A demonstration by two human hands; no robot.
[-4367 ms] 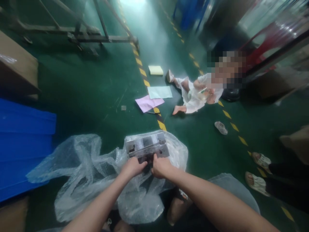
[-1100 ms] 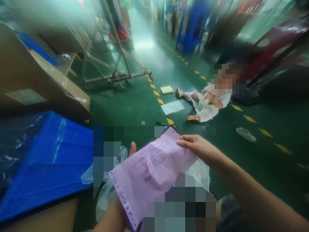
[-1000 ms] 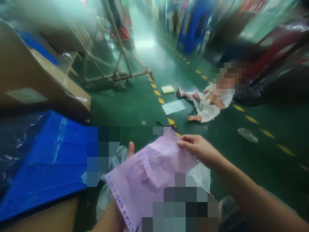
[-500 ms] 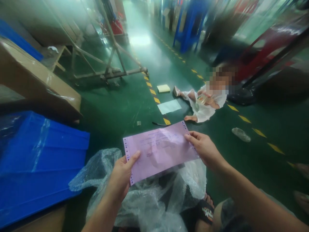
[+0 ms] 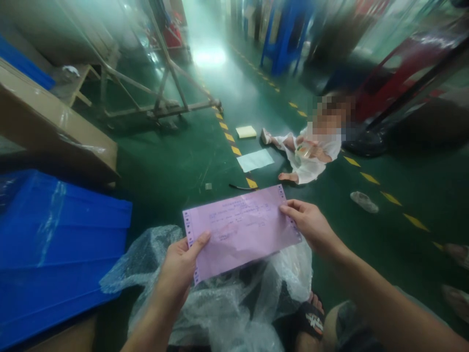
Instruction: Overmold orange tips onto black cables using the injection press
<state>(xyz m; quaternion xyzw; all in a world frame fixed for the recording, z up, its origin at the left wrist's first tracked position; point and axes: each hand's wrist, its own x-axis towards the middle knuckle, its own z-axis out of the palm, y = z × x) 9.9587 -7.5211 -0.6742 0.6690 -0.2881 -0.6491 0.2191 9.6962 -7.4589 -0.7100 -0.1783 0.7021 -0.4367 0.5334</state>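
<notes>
A pink paper form (image 5: 242,244) with punched strips down both short sides is stretched between my hands. Printed or handwritten lines show on it, too blurred to read. My left hand (image 5: 185,264) pinches its left edge, thumb on top. At the right edge, my right hand (image 5: 309,222) grips it between thumb and fingers. Beneath the form lies a heap of clear bubble wrap (image 5: 223,308); whatever it covers is hidden.
Blue plastic crate (image 5: 80,244) and cardboard box (image 5: 54,117) stand left. Ahead, a person in white (image 5: 311,161) sits on the green floor near a pale sheet (image 5: 256,160) and a yellow pad (image 5: 246,132). A wheeled metal frame (image 5: 183,107) and blue stool (image 5: 282,39) stand beyond.
The form is held in the same grip, its surface now slightly flatter and its writing a little clearer. The view has shifted slightly, so the surroundings sit a little further left.
</notes>
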